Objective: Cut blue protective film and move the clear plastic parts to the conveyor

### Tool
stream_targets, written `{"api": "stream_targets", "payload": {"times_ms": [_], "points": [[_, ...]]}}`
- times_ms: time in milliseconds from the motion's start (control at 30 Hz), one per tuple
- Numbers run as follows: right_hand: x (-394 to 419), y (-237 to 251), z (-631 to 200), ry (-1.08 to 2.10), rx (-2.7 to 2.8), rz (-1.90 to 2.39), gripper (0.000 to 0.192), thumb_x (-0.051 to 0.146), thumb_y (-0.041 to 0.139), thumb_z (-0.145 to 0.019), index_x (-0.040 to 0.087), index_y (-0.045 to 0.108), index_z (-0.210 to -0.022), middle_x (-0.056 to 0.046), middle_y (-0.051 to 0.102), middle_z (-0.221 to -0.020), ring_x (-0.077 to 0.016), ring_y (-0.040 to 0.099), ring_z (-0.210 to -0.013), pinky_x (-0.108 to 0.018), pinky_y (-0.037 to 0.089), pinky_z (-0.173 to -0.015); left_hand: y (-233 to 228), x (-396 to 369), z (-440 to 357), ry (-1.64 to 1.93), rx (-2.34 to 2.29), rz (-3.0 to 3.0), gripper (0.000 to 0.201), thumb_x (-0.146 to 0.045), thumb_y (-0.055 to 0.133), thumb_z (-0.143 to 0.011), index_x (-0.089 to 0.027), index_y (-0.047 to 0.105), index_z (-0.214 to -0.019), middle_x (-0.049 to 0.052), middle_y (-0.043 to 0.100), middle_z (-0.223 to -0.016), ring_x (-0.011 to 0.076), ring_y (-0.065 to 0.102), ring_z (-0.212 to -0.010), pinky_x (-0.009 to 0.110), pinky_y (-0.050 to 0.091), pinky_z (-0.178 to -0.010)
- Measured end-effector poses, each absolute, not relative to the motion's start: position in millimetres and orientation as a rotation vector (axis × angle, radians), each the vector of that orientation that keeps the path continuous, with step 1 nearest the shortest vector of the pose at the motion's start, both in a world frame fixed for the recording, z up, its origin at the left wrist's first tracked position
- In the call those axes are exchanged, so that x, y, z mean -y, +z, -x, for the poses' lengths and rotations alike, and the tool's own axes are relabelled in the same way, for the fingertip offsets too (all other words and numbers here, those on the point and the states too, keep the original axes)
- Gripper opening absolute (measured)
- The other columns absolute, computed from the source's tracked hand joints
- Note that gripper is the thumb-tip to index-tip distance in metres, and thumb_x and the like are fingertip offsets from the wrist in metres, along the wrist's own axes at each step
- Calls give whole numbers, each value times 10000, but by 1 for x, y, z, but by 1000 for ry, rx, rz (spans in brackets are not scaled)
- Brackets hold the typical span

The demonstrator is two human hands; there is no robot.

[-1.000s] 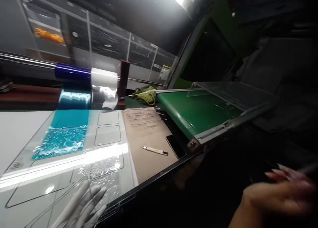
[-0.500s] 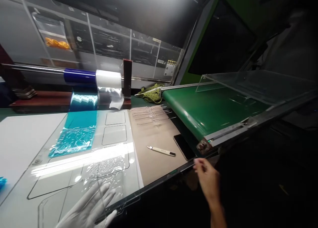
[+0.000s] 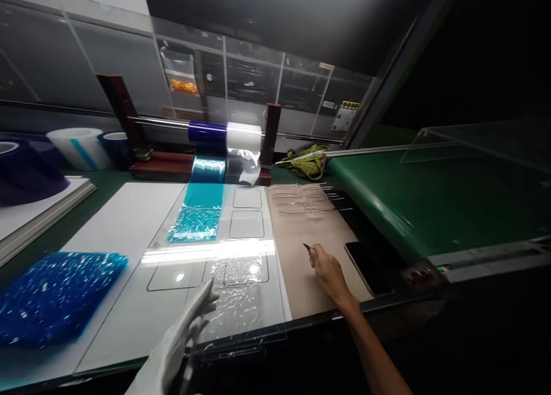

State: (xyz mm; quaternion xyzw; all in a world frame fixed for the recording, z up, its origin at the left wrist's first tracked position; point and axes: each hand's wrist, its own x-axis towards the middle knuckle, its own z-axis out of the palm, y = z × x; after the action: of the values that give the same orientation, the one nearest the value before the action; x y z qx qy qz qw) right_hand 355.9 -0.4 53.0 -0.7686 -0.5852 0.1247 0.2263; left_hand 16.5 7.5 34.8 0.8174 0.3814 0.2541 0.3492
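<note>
Bare right hand [image 3: 328, 270] grips knife [image 3: 307, 247].

left glove [image 3: 181, 337] white | film strip [image 3: 198, 214] teal, 12 o'clock | crumpled film [image 3: 51, 294] blue, 9 o'clock | conveyor belt [image 3: 430, 200] green, 2 o'clock | mat [image 3: 301, 251] tan | phone [image 3: 368, 260] black

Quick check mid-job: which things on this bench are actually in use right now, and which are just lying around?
In use:
right hand closed on the knife
gloved left hand on the clear film
clear plate under the film
film rolls on the bar

Lying about:
phone
blue film pile
spare rolls
green cloth
conveyor belt
</note>
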Motion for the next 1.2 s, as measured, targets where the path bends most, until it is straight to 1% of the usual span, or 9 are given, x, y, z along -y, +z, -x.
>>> {"api": "stream_targets", "payload": {"times_ms": [100, 167, 267, 367, 433, 500, 800, 1033, 1200], "points": [[32, 74, -313, 603, 1700, 1903, 366, 389, 242, -1007, 197, 551, -1040, 9, 563, -710, -133, 570, -630, -232, 444, -606, 66, 6, -13, 561, -1117, -2075, 1084, -381, 686, -583, -284, 91, -1484, 92, 264, -1530, 349, 313, -1370, 546, 335, -1086], [51, 87, -281, 928, 1690, 1645, 381, 431, 275, -997, 211, 581, -940, -3, 586, -738, -126, 583, -648, -219, 454, -605, 82, 13, -14, 532, -1172, -2134, 1133, -348, 711, -550, -287, 68, -1481, 110, 243, -1530, 363, 298, -1373, 568, 294, -1098], [68, 99, -244, 1147, 1658, 1486, 375, 456, 320, -981, 227, 602, -888, -18, 619, -799, -134, 592, -734, -226, 461, -683, 91, 17, -17, 547, -1135, -2234, 1193, -355, 740, -503, -283, 59, -1479, 139, 255, -1509, 385, 337, -1339, 567, 306, -1089], [70, 98, -227, 1209, 1666, 1478, 397, 619, 558, -814, 232, 585, -894, -19, 609, -849, -139, 548, -723, -210, 448, -611, 85, 13, -16, 549, -1090, -2293, 1191, -319, 747, -502, -271, 74, -1483, 145, 315, -1466, 355, 412, -1283, 492, 385, -1053], [67, 95, -223, 1242, 1690, 1453, 546, 696, 696, -616, 224, 554, -851, -2, 571, -806, -119, 482, -645, -196, 405, -517, 77, 10, -15, 584, -1080, -2355, 1087, -274, 704, -600, -280, 75, -1487, 129, 395, -1411, 309, 472, -1231, 435, 422, -1022], [64, 93, -220, 1259, 1724, 1427, 604, 720, 727, -533, 219, 522, -800, 17, 523, -749, -103, 427, -604, -194, 360, -476, 70, 6, -15, 617, -1090, -2425, 926, -201, 601, -727, -312, 86, -1488, 94, 482, -1336, 264, 517, -1182, 398, 436, -1002], [62, 94, -214, 1219, 1785, 1374, 673, 803, 671, -493, 224, 429, -735, 47, 425, -664, -81, 345, -544, -206, 269, -439, 63, -2, -18, 593, -1045, -2473, 723, -73, 432, -846, -411, 219, -1449, 1, 575, -1262, 189, 563, -1140, 334, 455, -993], [66, 91, -220, 1185, 1793, 1340, 688, 849, 604, -512, 230, 365, -692, 66, 379, -613, -79, 329, -518, -227, 233, -439, 49, -5, -33, 569, -998, -2488, 718, -123, 498, -824, -407, 256, -1438, 7, 588, -1230, 207, 570, -1119, 358, 465, -982], [70, 81, -221, 1152, 1738, 1341, 676, 849, 585, -540, 231, 350, -682, 71, 365, -598, -73, 314, -500, -233, 217, -428, 24, -7, -47, 669, -1097, -2570, 738, -8, 449, -776, -430, 374, -1377, -8, 629, -1104, 179, 614, -989, 317, 487, -882]]}}
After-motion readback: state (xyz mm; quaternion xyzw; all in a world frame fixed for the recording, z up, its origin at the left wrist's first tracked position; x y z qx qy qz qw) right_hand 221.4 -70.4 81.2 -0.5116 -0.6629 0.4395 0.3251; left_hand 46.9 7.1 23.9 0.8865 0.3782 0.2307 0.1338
